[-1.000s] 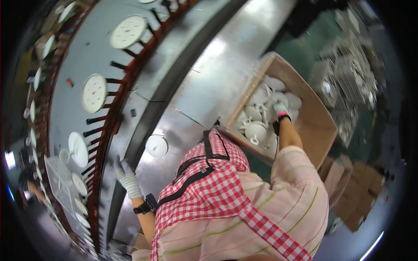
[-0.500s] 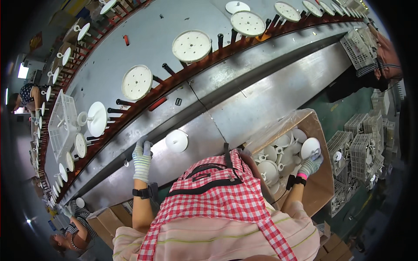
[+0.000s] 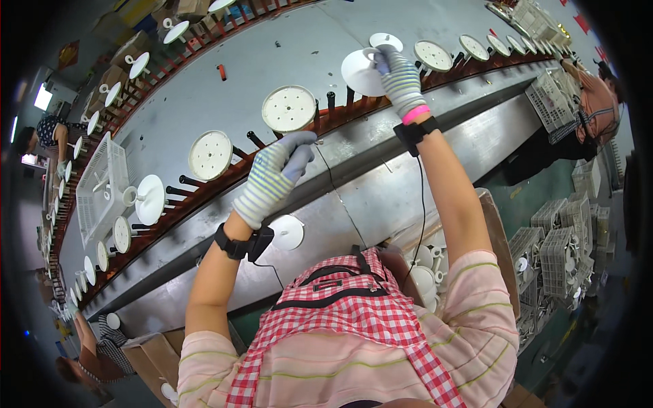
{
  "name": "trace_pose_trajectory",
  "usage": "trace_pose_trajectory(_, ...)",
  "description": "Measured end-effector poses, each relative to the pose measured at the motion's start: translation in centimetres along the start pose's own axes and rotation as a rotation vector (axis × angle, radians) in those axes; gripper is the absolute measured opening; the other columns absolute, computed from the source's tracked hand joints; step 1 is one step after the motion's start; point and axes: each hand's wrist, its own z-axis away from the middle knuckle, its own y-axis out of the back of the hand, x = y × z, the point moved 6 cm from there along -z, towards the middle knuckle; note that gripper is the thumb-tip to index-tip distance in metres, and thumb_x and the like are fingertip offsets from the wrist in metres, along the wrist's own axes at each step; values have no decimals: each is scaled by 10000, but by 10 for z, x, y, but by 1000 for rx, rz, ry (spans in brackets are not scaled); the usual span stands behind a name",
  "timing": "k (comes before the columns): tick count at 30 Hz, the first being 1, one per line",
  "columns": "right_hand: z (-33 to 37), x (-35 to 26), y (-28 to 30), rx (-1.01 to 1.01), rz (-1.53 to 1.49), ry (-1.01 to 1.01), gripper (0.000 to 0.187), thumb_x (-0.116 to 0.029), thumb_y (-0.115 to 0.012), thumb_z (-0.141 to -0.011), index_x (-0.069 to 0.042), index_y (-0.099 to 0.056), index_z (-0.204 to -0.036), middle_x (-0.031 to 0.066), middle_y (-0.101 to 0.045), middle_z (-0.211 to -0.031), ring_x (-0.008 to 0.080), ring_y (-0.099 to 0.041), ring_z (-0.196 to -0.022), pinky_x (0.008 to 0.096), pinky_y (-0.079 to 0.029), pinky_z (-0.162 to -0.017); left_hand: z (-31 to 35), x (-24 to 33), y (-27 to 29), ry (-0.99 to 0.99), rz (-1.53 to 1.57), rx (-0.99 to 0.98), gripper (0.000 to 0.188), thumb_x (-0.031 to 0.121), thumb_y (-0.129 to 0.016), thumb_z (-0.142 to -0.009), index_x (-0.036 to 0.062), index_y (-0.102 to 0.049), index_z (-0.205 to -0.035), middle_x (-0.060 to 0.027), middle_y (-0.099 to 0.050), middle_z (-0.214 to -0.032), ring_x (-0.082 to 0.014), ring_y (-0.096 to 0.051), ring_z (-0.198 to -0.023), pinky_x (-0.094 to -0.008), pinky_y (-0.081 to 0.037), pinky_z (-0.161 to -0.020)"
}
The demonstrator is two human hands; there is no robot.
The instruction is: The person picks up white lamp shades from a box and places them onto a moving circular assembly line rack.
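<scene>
My right hand [image 3: 401, 78], in a striped knit glove, reaches to the rack of dark posts on the far side of the metal bench. Its fingers grip a white disc [image 3: 360, 72] by the ring at its top edge; the disc's smooth face shows. My left hand [image 3: 269, 180], gloved alike, hovers over the trough edge below a perforated white disc [image 3: 289, 109]. The left fingers are bent but apart, with nothing seen between them. Another white disc [image 3: 286, 232] lies on the metal bench beside my left wrist.
More perforated discs [image 3: 210, 155] stand along the curved rack. A cardboard box [image 3: 500, 238] of white parts is at my right side. A white plastic crate [image 3: 102, 190] sits at the left, stacked crates [image 3: 564, 245] at the right. Other people work along the line.
My right hand has left the box and gone up to the rack. My left hand has risen from the bench edge toward the rack. The view has shifted a little.
</scene>
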Motion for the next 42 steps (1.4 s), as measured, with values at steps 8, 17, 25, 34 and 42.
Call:
trace_pose_trajectory(8, 17, -12, -39, -161, -25, 193, 302, -92, -531, -767, -83, -579, -1065, 170, -577, -1052, 348, -545, -955, 416, -450, -824, -133, -10, -2, -89, -311, 235, 478, 408, -396, -882, 50, -523, -1170, -189, -563, -1136, -328, -527, -1066, -359, -413, -887)
trace_pose_trajectory(17, 5, -35, -104, -521, -208, -346, 400, -316, -559, -805, -60, -575, -1112, 195, -580, -1093, 362, -546, -1025, 394, -449, -858, -195, -45, -4, 232, -601, 16, 404, 378, -492, -813, 108, -598, -1094, -212, -596, -1035, -388, -550, -982, -386, -451, -820)
trace_pose_trajectory(25, -21, -107, -160, -565, 86, 140, 318, -357, -548, -760, -101, -698, -873, 151, -651, -922, 302, -641, -852, 389, -513, -732, -177, -131, 83, 50, -310, 128, 343, 240, -570, -847, 23, -558, -1111, -97, -581, -1069, -185, -562, -924, -310, -463, -797)
trace_pose_trajectory(34, 127, -113, -37, -335, -717, -14, 339, -240, -502, -821, -46, -531, -1098, 173, -599, -970, 349, -575, -887, 408, -459, -797, -102, -131, 175, 139, -290, 454, 371, 168, -599, -789, 82, -491, -1134, -97, -568, -951, -189, -563, -768, -316, -485, -674)
trace_pose_trajectory(42, 410, 171, 142, 129, 153, -1212, 383, -296, -479, -854, -45, -530, -1140, 176, -593, -1069, 301, -559, -994, 372, -419, -850, 23, -64, 134, -77, -793, 747, 619, 398, -393, -918, -37, -269, -1341, -260, -328, -1343, -376, -423, -1170, -385, -310, -1017)
